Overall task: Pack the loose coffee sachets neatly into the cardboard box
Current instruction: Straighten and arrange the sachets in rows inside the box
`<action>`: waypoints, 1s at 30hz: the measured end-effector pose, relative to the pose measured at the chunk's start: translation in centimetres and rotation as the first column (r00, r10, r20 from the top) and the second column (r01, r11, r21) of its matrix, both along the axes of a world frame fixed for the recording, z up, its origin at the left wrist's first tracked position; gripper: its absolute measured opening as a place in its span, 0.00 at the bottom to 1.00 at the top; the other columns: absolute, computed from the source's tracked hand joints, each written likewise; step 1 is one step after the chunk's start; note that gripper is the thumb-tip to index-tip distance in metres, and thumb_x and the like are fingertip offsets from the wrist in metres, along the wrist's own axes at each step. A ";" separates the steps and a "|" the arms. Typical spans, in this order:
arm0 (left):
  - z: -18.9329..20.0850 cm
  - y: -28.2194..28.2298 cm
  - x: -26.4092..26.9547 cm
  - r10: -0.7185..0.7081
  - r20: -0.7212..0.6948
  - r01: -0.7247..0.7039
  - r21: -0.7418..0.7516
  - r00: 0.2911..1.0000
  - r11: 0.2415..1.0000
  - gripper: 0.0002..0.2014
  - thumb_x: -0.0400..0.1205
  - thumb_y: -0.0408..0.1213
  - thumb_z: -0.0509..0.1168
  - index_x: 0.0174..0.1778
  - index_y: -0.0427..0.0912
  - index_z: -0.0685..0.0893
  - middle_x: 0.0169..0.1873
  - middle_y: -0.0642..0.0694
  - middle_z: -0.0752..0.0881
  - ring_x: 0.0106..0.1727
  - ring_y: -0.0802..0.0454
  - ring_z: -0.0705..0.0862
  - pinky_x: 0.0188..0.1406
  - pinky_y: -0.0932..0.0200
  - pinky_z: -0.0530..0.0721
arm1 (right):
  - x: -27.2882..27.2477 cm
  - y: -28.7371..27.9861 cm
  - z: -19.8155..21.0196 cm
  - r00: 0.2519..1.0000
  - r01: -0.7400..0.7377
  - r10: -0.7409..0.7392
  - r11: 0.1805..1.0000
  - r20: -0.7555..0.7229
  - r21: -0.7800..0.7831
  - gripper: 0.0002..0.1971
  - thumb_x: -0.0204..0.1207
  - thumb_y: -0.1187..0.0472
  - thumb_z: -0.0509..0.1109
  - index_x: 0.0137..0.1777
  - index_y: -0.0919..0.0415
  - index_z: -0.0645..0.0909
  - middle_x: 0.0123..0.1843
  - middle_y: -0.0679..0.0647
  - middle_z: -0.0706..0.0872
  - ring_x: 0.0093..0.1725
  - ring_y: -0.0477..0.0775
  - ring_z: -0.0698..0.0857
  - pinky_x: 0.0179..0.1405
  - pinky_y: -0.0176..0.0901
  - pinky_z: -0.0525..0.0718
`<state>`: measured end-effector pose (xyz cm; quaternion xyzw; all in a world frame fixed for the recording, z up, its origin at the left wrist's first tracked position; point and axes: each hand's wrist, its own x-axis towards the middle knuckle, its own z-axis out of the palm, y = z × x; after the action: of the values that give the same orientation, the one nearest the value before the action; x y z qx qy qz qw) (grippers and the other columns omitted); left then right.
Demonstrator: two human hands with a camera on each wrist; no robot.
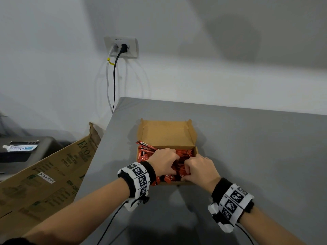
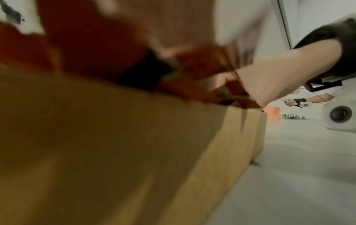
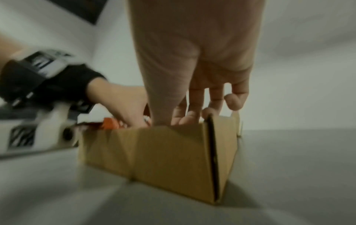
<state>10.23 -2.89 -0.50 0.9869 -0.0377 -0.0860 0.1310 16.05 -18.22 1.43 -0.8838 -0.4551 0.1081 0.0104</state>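
A small brown cardboard box (image 1: 166, 133) stands on the grey table with its lid folded back. Red coffee sachets (image 1: 185, 153) fill it, and several of them (image 1: 144, 147) poke out over its left wall. Both hands are down inside the box, side by side. My left hand (image 1: 165, 160) curls its fingers into the sachets on the left. My right hand (image 1: 198, 167) has thumb and fingers tucked round a bundle by the front wall. In the right wrist view my fingers (image 3: 194, 109) dip behind the box wall (image 3: 163, 152). The left wrist view is blurred, showing sachets (image 2: 202, 64) above the box wall (image 2: 115, 152).
The table (image 1: 256, 156) ends just left of the box. A large printed carton (image 1: 53, 174) leans beside that edge. A wall socket (image 1: 121, 47) with hanging cables is behind. A dark device (image 1: 23, 151) with a tube on it sits far left.
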 end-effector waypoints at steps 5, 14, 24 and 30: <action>-0.2 0.2 0.0 0.029 -0.004 -0.030 -0.040 1.000 0.999 0.18 0.74 0.49 0.71 0.55 0.42 0.83 0.53 0.45 0.81 0.55 0.48 0.79 0.51 0.50 0.81 | 2.0 -2.3 0.4 0.977 0.183 -0.167 0.976 -0.134 0.119 0.27 0.56 0.42 0.81 0.44 0.51 0.68 0.50 0.47 0.69 0.52 0.49 0.71 0.45 0.42 0.77; 0.0 0.1 -0.1 0.053 -0.001 -0.053 -0.045 0.999 0.998 0.17 0.74 0.49 0.72 0.52 0.42 0.83 0.52 0.46 0.81 0.53 0.48 0.80 0.48 0.52 0.81 | 2.6 -2.0 -0.1 0.955 0.139 -0.133 0.990 -0.267 0.003 0.29 0.57 0.49 0.83 0.48 0.55 0.67 0.49 0.50 0.70 0.43 0.52 0.75 0.34 0.39 0.73; 0.1 0.3 -0.1 0.063 0.007 -0.062 -0.060 0.998 0.996 0.18 0.74 0.49 0.71 0.54 0.41 0.84 0.52 0.46 0.81 0.52 0.49 0.80 0.47 0.57 0.78 | 2.0 -1.9 -0.6 0.978 0.097 -0.091 0.995 -0.189 0.021 0.18 0.69 0.55 0.73 0.44 0.54 0.63 0.46 0.49 0.70 0.43 0.53 0.76 0.36 0.37 0.73; 0.4 0.1 -0.3 0.069 -0.005 -0.070 -0.064 0.998 0.996 0.18 0.79 0.52 0.66 0.53 0.42 0.84 0.50 0.46 0.82 0.50 0.49 0.81 0.49 0.53 0.82 | 1.0 -2.6 -1.3 0.983 0.132 -0.120 0.988 -0.138 0.084 0.12 0.74 0.55 0.69 0.53 0.55 0.70 0.55 0.51 0.71 0.49 0.54 0.79 0.44 0.43 0.77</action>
<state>9.91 -2.80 -0.14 0.9828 -0.0059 -0.0814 0.1654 17.08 -20.86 0.17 -0.9003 -0.4011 0.1443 0.0886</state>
